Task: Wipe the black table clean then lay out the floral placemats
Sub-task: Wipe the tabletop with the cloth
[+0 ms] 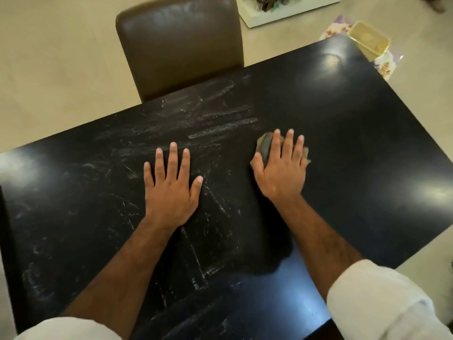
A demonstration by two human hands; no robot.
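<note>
While the black worktop carries white streaks over its left and middle parts, its right part shows dark and glossy; left hand: laid flat on the streaked area, fingers straight and spread, holding nothing; right hand: fingers nearly straight, pressing down on a crumpled brown-and-dark cloth, thumb alongside it; the two hands lie near each other, apart; floral placemats: at the far right corner, showing past the worktop's edge, under a pale yellow container; brown chair: at the far side, its back against the edge; white rolled sleeves on both arms.
</note>
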